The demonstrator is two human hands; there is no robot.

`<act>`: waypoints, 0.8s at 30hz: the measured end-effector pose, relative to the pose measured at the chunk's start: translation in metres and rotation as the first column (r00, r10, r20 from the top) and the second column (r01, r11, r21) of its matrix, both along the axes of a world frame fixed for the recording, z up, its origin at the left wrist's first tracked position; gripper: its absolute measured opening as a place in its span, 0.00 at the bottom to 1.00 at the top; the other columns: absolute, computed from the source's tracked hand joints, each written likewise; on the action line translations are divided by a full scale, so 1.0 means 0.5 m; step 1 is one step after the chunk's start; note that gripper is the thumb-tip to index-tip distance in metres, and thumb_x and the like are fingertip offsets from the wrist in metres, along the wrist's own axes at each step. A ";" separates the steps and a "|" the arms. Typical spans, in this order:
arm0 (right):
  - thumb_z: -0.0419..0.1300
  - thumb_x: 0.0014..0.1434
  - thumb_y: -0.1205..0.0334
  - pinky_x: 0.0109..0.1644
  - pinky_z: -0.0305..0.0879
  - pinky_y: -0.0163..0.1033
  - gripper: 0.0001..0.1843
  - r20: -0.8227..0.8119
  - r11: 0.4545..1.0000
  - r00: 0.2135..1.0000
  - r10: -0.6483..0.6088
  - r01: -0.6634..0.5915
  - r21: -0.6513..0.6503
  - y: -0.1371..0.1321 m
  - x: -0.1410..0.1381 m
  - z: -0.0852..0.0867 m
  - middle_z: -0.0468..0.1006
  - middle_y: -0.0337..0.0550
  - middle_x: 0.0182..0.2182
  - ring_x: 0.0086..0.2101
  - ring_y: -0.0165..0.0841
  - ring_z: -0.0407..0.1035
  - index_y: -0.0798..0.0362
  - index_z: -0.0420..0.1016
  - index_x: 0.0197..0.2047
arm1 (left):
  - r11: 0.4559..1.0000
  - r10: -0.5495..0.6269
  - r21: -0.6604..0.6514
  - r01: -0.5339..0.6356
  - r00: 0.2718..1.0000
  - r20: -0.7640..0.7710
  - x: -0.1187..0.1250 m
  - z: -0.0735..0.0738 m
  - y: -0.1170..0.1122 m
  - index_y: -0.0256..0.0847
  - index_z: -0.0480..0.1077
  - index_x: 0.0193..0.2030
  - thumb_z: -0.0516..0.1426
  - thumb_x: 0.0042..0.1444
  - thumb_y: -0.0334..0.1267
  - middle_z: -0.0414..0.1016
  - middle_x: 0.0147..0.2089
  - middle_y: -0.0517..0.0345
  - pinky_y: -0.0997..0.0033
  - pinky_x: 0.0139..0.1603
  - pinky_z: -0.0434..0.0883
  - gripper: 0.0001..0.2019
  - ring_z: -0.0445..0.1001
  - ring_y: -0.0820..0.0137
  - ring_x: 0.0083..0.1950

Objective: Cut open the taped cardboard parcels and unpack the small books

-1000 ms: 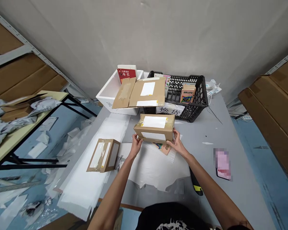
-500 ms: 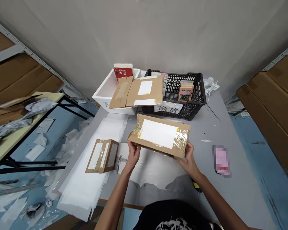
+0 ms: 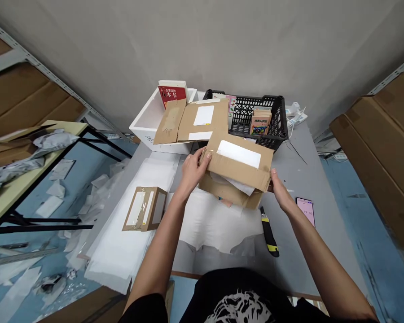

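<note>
A brown cardboard box (image 3: 237,172) with a white label is held above the table between both hands. Its front side gapes, and white paper and part of a coloured item show inside. My left hand (image 3: 194,169) grips its left end, thumb on top. At the right end my right hand (image 3: 280,189) is closed on the edge, with some fingers hidden behind the cardboard. White paper sheets (image 3: 215,224) lie underneath. To their right rests a black and yellow utility knife (image 3: 269,233).
A smaller taped box (image 3: 144,208) stands on white sheets (image 3: 117,251) at left. Behind are a white foam bin (image 3: 141,130) with books, an opened flat carton (image 3: 188,123) and a black crate (image 3: 279,119) holding books. A phone (image 3: 305,210) lies at right.
The box has turned over and tilted, so its gaping side now faces me. Both hands have moved up and right with it. The utility knife is now fully uncovered.
</note>
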State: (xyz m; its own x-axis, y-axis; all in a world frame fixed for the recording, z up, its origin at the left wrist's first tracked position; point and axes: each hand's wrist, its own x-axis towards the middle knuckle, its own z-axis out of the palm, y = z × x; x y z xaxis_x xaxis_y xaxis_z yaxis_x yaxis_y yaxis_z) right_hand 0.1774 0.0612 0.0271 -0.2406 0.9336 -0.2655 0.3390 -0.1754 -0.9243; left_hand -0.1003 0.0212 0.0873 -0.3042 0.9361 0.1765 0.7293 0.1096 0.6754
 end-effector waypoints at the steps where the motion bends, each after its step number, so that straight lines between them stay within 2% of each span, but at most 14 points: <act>1: 0.34 0.61 0.34 0.50 0.70 0.46 0.38 -0.033 0.997 0.999 -0.017 0.014 -0.080 0.001 -0.002 0.001 0.76 0.47 0.50 0.46 0.40 0.73 0.48 0.66 0.59 | 1.000 0.004 -0.022 -0.005 1.000 -0.031 0.004 0.007 0.005 0.42 0.67 0.57 0.47 0.62 0.50 0.76 0.50 0.52 0.62 0.50 0.66 0.22 0.71 0.60 0.49; 5: 0.31 0.63 0.37 0.47 0.71 0.45 0.38 -0.131 0.949 0.991 0.000 -0.041 -0.313 -0.009 -0.009 0.004 0.80 0.47 0.44 0.41 0.38 0.75 0.49 0.63 0.61 | 0.991 0.034 -0.123 -0.053 0.988 -0.154 0.018 0.012 0.014 0.42 0.68 0.57 0.45 0.62 0.52 0.77 0.47 0.51 0.62 0.50 0.66 0.24 0.71 0.58 0.49; 9: 0.25 0.62 0.37 0.45 0.71 0.44 0.42 -0.116 0.838 0.987 0.112 -0.157 -0.522 -0.035 -0.010 -0.025 0.81 0.49 0.40 0.34 0.36 0.77 0.52 0.60 0.63 | 0.953 0.041 -0.283 -0.109 0.971 -0.236 0.024 -0.027 -0.004 0.42 0.67 0.58 0.42 0.62 0.55 0.77 0.48 0.48 0.62 0.50 0.65 0.27 0.71 0.56 0.52; 12: 0.26 0.61 0.34 0.44 0.71 0.41 0.45 -0.049 0.784 0.983 0.177 -0.170 -0.597 -0.058 -0.014 -0.063 0.79 0.54 0.43 0.32 0.34 0.76 0.57 0.62 0.62 | 0.857 0.042 -0.487 -0.168 0.965 -0.258 0.024 -0.080 -0.030 0.40 0.70 0.54 0.39 0.61 0.57 0.77 0.48 0.44 0.60 0.48 0.66 0.29 0.72 0.54 0.52; 14: 0.35 0.60 0.33 0.43 0.71 0.40 0.42 0.023 0.794 0.980 0.200 -0.148 -0.590 -0.072 -0.017 -0.084 0.75 0.55 0.50 0.32 0.34 0.76 0.55 0.61 0.63 | 0.770 0.029 -0.611 -0.183 0.967 -0.253 0.022 -0.117 -0.047 0.38 0.71 0.51 0.38 0.62 0.57 0.77 0.47 0.41 0.59 0.47 0.67 0.31 0.73 0.52 0.51; 16: 0.46 0.59 0.35 0.41 0.72 0.39 0.39 0.094 0.821 0.973 0.211 -0.124 -0.557 -0.082 -0.021 -0.098 0.70 0.52 0.56 0.33 0.33 0.75 0.50 0.55 0.66 | 0.721 0.038 -0.663 -0.202 0.967 -0.253 0.020 -0.147 -0.063 0.36 0.69 0.51 0.37 0.62 0.56 0.77 0.45 0.39 0.58 0.46 0.67 0.30 0.73 0.52 0.50; 17: 0.50 0.58 0.38 0.40 0.72 0.39 0.38 0.134 0.837 0.968 0.211 -0.108 -0.536 -0.086 -0.023 -0.103 0.69 0.51 0.57 0.34 0.33 0.75 0.48 0.53 0.67 | 0.733 0.056 -0.639 -0.233 0.957 -0.284 0.020 -0.157 -0.072 0.34 0.68 0.53 0.38 0.63 0.54 0.77 0.46 0.38 0.57 0.45 0.67 0.30 0.73 0.51 0.51; 18: 0.52 0.58 0.40 0.39 0.73 0.39 0.38 0.168 0.850 0.962 0.216 -0.101 -0.517 -0.088 -0.026 -0.107 0.68 0.50 0.58 0.35 0.33 0.74 0.47 0.52 0.67 | 0.772 0.076 -0.576 -0.269 0.939 -0.337 0.023 -0.165 -0.081 0.32 0.65 0.56 0.39 0.63 0.52 0.76 0.47 0.37 0.57 0.46 0.67 0.28 0.72 0.51 0.52; 20: 0.53 0.59 0.46 0.36 0.73 0.38 0.33 0.217 0.871 0.948 0.234 -0.105 -0.481 -0.091 -0.030 -0.114 0.70 0.49 0.56 0.38 0.35 0.73 0.47 0.56 0.65 | 0.893 0.091 -0.351 -0.281 0.878 -0.470 0.035 -0.170 -0.102 0.28 0.61 0.58 0.43 0.64 0.45 0.72 0.52 0.34 0.56 0.48 0.66 0.24 0.69 0.51 0.54; 21: 0.52 0.60 0.47 0.35 0.74 0.38 0.31 0.231 0.879 0.941 0.247 -0.117 -0.463 -0.090 -0.033 -0.119 0.71 0.48 0.55 0.40 0.36 0.73 0.47 0.59 0.64 | 0.949 0.058 -0.234 -0.211 0.847 -0.528 0.046 -0.170 -0.115 0.28 0.62 0.57 0.43 0.64 0.41 0.70 0.54 0.34 0.57 0.49 0.65 0.21 0.68 0.53 0.54; 22: 0.52 0.60 0.48 0.33 0.74 0.38 0.28 0.239 0.885 0.935 0.262 -0.134 -0.447 -0.089 -0.036 -0.124 0.71 0.48 0.54 0.41 0.37 0.73 0.47 0.61 0.62 | 0.985 -0.024 -0.153 -0.079 0.820 -0.572 0.060 -0.170 -0.128 0.30 0.63 0.55 0.44 0.64 0.36 0.70 0.54 0.36 0.59 0.49 0.65 0.18 0.69 0.56 0.53; 23: 0.51 0.60 0.49 0.32 0.74 0.38 0.26 0.244 0.888 0.929 0.276 -0.150 -0.435 -0.088 -0.038 -0.130 0.72 0.48 0.53 0.41 0.38 0.73 0.46 0.63 0.60 | 0.988 -0.147 -0.127 0.088 0.784 -0.602 0.077 -0.170 -0.140 0.33 0.66 0.52 0.44 0.63 0.33 0.71 0.52 0.39 0.61 0.48 0.65 0.15 0.70 0.59 0.50; 24: 0.50 0.61 0.49 0.31 0.74 0.38 0.25 0.256 0.891 0.924 0.285 -0.157 -0.425 -0.086 -0.040 -0.135 0.72 0.48 0.53 0.42 0.39 0.73 0.46 0.65 0.59 | 0.956 -0.288 -0.147 0.252 0.731 -0.619 0.095 -0.173 -0.152 0.36 0.67 0.48 0.44 0.63 0.30 0.73 0.48 0.44 0.64 0.46 0.66 0.14 0.71 0.62 0.46</act>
State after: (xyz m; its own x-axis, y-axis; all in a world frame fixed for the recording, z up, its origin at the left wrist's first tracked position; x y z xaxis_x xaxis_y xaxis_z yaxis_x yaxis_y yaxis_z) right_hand 0.1572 0.0181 -0.0406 -0.2762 0.6701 -0.6890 0.6638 -0.3854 -0.6409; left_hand -0.0530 -0.0547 0.0010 0.1258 0.9743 0.1868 0.9890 -0.1380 0.0541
